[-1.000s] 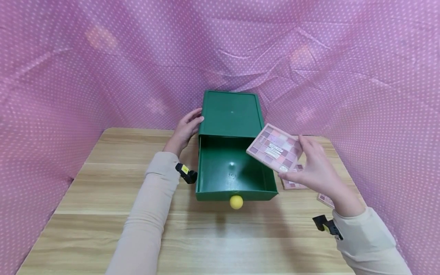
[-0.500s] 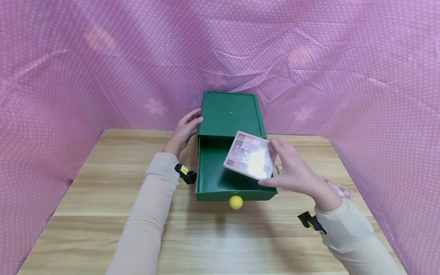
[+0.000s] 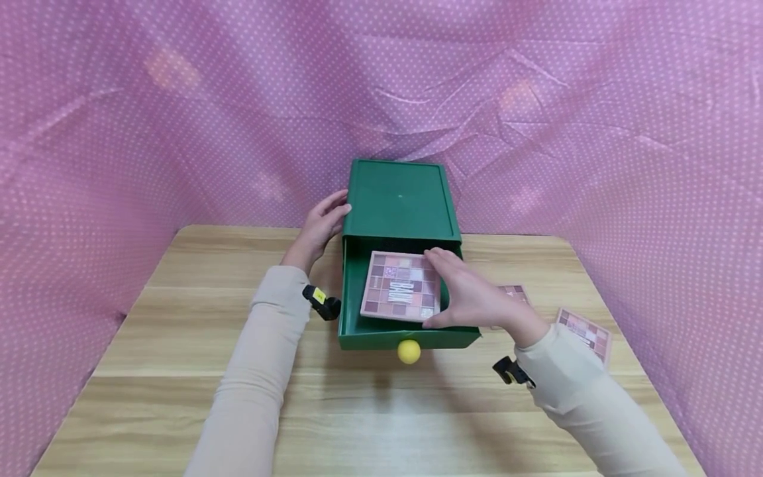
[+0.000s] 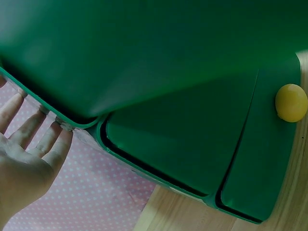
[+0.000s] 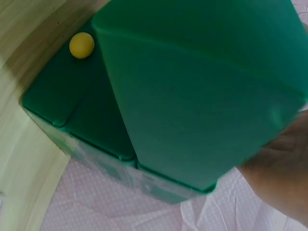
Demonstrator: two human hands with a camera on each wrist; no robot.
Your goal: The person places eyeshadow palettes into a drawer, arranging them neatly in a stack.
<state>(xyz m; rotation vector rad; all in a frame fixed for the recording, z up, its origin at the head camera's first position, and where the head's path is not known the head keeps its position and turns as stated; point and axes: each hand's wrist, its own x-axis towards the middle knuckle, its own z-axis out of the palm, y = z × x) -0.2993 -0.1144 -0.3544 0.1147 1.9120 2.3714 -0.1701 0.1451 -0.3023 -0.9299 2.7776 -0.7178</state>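
My right hand (image 3: 471, 298) holds a pink eyeshadow palette (image 3: 398, 286) by its right side, thumb at the front edge and fingers at the back. The palette lies over the pulled-out green drawer (image 3: 369, 340), its window facing up. A yellow ball knob (image 3: 408, 352) sits on the drawer's front. Behind, the green drawer box (image 3: 401, 199) has my left hand (image 3: 320, 228) against its left side. In the left wrist view the left fingers (image 4: 57, 149) stretch out to the box's edge. The right wrist view shows the drawer's outer side (image 5: 192, 96) covering most of the right hand (image 5: 281, 178).
Right of the drawer, one more palette (image 3: 516, 292) lies partly behind my right hand. Another palette (image 3: 587, 334) is on the wooden table (image 3: 149, 331) by my right sleeve. Pink dotted cloth (image 3: 381, 79) hangs round the back and sides.
My right hand has carried the palette left and down, from the drawer's right edge to over its middle, turning it straighter. My left hand stays against the box.
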